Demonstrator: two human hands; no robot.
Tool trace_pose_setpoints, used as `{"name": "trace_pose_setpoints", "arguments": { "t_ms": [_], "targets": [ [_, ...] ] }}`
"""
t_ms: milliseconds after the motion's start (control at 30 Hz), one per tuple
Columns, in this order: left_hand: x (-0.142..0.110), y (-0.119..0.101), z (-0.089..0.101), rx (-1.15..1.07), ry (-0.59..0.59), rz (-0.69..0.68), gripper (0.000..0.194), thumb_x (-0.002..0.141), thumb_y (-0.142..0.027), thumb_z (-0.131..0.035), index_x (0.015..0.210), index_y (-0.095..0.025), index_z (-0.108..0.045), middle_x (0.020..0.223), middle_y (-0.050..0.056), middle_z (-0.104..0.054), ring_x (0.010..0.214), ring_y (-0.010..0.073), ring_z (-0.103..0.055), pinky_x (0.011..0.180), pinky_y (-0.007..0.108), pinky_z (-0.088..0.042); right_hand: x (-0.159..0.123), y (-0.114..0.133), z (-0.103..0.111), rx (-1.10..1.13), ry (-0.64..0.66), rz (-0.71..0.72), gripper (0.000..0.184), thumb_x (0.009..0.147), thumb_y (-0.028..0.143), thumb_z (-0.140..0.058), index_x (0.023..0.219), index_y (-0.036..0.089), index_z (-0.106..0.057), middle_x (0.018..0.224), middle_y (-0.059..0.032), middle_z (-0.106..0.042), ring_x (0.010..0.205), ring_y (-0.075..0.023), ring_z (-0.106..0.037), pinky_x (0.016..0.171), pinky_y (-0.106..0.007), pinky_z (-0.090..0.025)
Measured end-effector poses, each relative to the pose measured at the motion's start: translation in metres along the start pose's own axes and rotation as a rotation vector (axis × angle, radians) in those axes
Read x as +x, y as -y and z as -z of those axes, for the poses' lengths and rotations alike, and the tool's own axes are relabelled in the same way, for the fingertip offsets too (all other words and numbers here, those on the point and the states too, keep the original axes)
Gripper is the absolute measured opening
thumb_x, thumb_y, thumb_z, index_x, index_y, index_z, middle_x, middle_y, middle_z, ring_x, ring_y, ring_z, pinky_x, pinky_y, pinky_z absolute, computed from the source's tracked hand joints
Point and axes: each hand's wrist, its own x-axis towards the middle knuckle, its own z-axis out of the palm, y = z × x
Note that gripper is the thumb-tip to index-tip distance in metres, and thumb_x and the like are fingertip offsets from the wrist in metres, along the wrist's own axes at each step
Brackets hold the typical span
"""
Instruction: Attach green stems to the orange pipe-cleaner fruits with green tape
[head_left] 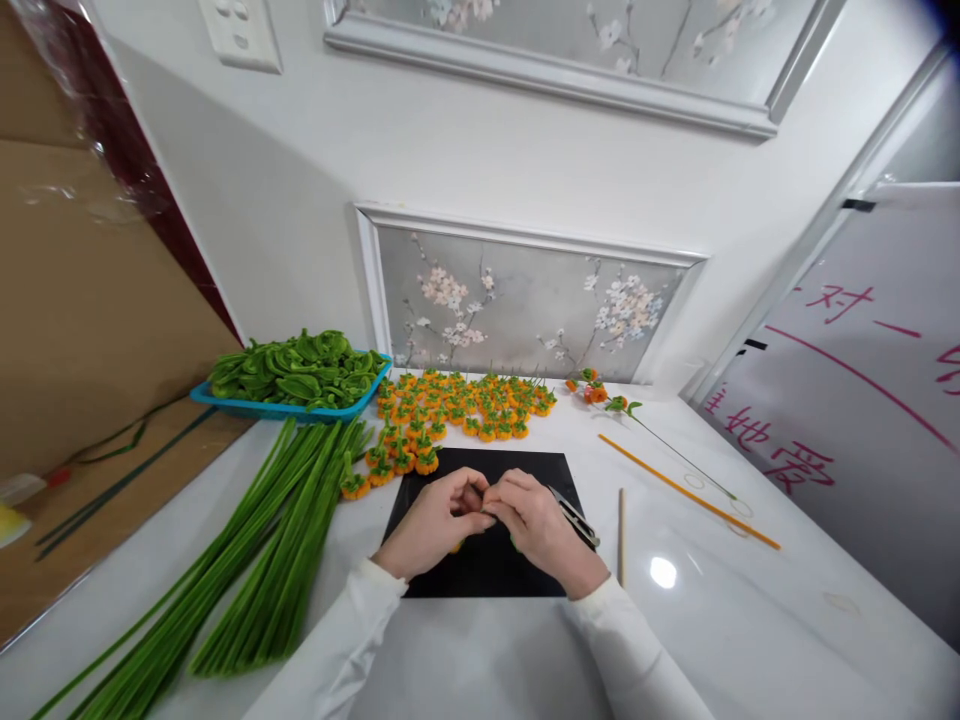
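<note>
Over a black mat on the white table, my left hand and my right hand meet at the fingertips. Both are closed in a pinch, and whatever lies between the fingers is hidden. A speck of orange shows under the left hand and a bit of green under the right, too small to name. Beside my right hand lies a slim metal cutting tool, partly covered by it. Just beyond the mat stand many small orange fuzzy flower heads with green tops.
Green pipe cleaners lie in bundles at the left. Behind them a blue tray holds green fuzzy leaves. On the right are a wooden stick, an orange pipe cleaner and a flower stem with orange blooms.
</note>
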Motion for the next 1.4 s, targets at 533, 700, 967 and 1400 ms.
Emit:
{"name": "trace_pose_setpoints", "arguments": {
  "t_ms": [533, 700, 967, 1400],
  "targets": [
    [-0.002, -0.009, 0.002, -0.126, 0.036, 0.07, 0.024, 0.074, -0.028, -0.068, 0.089, -0.016, -0.054, 0.066, -0.001, -0.065, 0.063, 0.0137, -0.065, 0.068, 0.026, -0.047, -0.002, 0.002, 0.008, 0.065, -0.031, 0.045, 0.019, 0.092, 0.013, -0.045, 0.085, 0.02, -0.062, 0.084, -0.0044, -0.059, 0.082, -0.0166, -0.054, 0.075, -0.03, -0.045],
    [-0.003, -0.01, 0.004, -0.194, 0.077, 0.103, 0.022, 0.076, -0.029, -0.066, 0.089, -0.015, -0.054, 0.068, 0.0, -0.065, 0.062, 0.0122, -0.064, 0.066, 0.024, -0.046, -0.002, 0.0, 0.006, 0.036, -0.027, 0.058, 0.018, 0.091, 0.013, -0.046, 0.086, 0.02, -0.061, 0.087, -0.0046, -0.06, 0.084, -0.0171, -0.054, 0.076, -0.03, -0.045],
    [-0.004, -0.012, 0.006, 0.144, 0.022, -0.067, 0.013, 0.077, -0.024, -0.061, 0.09, -0.019, -0.061, 0.087, 0.002, -0.069, 0.085, 0.0172, -0.062, 0.081, 0.029, -0.045, -0.002, 0.001, 0.009, 0.017, -0.025, 0.043, 0.02, 0.092, 0.014, -0.045, 0.085, 0.02, -0.063, 0.084, -0.0043, -0.059, 0.08, -0.0163, -0.054, 0.072, -0.029, -0.045],
    [-0.001, -0.002, 0.003, 0.105, -0.004, 0.02, 0.016, 0.073, -0.019, -0.062, 0.089, -0.017, -0.057, 0.062, -0.004, -0.06, 0.061, 0.0124, -0.058, 0.063, 0.025, -0.045, -0.001, 0.001, 0.006, -0.093, 0.02, 0.093, 0.02, 0.093, 0.012, -0.043, 0.083, 0.019, -0.06, 0.082, -0.0045, -0.059, 0.079, -0.0171, -0.051, 0.074, -0.032, -0.044]
  ]
}}
